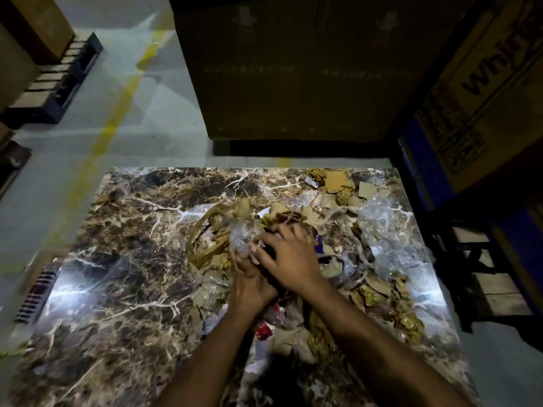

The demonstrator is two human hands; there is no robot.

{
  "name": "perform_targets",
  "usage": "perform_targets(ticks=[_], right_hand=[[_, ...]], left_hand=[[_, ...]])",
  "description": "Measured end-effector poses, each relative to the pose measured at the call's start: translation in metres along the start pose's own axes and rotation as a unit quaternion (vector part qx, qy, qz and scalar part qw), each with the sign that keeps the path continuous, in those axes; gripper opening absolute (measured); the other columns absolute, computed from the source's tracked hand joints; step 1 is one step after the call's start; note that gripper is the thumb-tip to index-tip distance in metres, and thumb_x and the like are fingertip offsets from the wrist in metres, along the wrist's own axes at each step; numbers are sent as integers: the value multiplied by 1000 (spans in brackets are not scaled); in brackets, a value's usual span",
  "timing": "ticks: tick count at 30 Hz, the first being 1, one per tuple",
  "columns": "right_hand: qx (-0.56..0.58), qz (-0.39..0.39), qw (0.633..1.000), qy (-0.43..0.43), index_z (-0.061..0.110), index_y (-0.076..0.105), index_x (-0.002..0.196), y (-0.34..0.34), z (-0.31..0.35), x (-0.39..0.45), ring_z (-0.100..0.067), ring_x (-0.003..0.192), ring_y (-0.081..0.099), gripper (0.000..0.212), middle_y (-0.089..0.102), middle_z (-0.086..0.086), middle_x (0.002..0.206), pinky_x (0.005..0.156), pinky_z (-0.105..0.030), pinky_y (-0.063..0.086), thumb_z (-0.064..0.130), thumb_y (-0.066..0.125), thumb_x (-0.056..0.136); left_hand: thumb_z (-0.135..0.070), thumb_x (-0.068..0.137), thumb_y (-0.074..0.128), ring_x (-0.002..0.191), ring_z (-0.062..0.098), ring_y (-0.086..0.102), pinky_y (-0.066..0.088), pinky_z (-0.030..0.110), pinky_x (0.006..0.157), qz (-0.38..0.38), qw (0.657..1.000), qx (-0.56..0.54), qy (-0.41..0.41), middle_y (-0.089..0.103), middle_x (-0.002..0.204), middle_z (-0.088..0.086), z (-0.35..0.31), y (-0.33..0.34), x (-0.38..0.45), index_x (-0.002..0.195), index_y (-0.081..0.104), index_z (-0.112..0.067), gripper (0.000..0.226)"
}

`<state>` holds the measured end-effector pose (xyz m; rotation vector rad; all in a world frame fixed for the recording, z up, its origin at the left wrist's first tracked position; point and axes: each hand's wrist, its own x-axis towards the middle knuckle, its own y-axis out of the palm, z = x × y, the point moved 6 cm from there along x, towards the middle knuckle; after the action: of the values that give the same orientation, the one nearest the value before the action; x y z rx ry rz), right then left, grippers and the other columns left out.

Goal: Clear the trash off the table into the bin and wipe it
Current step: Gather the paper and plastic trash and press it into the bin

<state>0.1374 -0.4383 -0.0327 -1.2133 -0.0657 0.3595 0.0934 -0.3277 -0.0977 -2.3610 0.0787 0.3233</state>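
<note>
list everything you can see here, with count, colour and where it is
table: one, brown marble with white veins, centre
cardboard scraps: many, tan, right half of table
clear plastic: several crumpled pieces, right side of table
gold wrappers: several, shiny gold, right and near side
red wrapper: one, red, near centre between the forearms
brown bundle: one, tan paper and strips, table centre, gathered at the hands
boxes: one large dark stack behind table, one printed box at right
pallet: one, dark, far left floor
floor line: one, yellow, left floor
bin: not visible
left hand: on the bundle
right hand: over left, on the bundle
</note>
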Motion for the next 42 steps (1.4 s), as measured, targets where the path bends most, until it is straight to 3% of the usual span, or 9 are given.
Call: perform_targets(ticks=[3,6,11,15,19,24,28,33,42], right_hand=[[-12,-59,998,-29,37,57,135,15,6,-21,-24,133,41,39,51,3,142,104,-48,37,49,45,99],[47,-29,998,-37,21,48,135,27,5,-33,-23,136,40,46,51,-2,141,118,-49,26,35,55,92],[348,75,933,42,32,20,115,5,-18,-27,-28,107,63,47,60,-3,119,91,-50,53,26,55,84],[389,101,916,20,28,28,123,-26,-46,-12,-21,109,69,39,65,-2,128,91,-43,59,18,56,98],[394,-25,916,75,19,58,107,-77,-112,14,-25,97,72,16,69,-8,114,84,-48,62,6,57,99],[168,-138,970,111,27,67,112,-120,-216,56,-14,101,66,28,70,2,111,91,-43,56,40,70,88],[9,28,992,120,49,35,148,-85,-256,103,-37,142,37,100,37,-6,159,112,-58,34,92,54,59],[40,110,987,113,66,5,148,-44,-250,151,-44,153,8,122,2,-8,170,116,-74,12,106,48,42],[40,118,992,34,69,18,144,-8,-189,149,-50,147,11,90,13,4,167,110,-77,16,92,53,65]], left_hand=[[-48,86,68,105,18,59,46,27,85,-40,998,-31,25,57,120,0,-13,-11,-9,131,46,-14,60],[-78,82,38,135,25,47,46,46,106,-12,999,-33,32,38,156,5,-17,-11,-10,148,30,-31,81],[-50,68,83,151,25,20,32,63,114,31,991,80,104,9,167,-12,-17,2,3,153,10,-53,112],[-61,70,80,152,27,15,24,61,118,40,987,127,93,14,167,-7,-22,6,7,152,5,-56,111],[-69,74,71,152,29,14,23,59,119,45,986,141,81,13,167,-4,-13,11,12,154,26,-44,95],[-67,74,71,153,26,14,22,56,121,39,986,135,88,12,167,-5,-11,13,12,153,33,-39,92],[-82,65,52,152,25,17,23,58,120,27,988,127,88,15,167,-4,-9,12,11,151,37,-38,97],[-82,68,57,153,20,10,19,52,123,40,987,139,75,3,160,-19,-9,13,9,152,31,-41,97],[-81,65,49,149,24,22,26,57,118,16,989,123,79,19,164,-8,-12,12,8,148,44,-37,95]])
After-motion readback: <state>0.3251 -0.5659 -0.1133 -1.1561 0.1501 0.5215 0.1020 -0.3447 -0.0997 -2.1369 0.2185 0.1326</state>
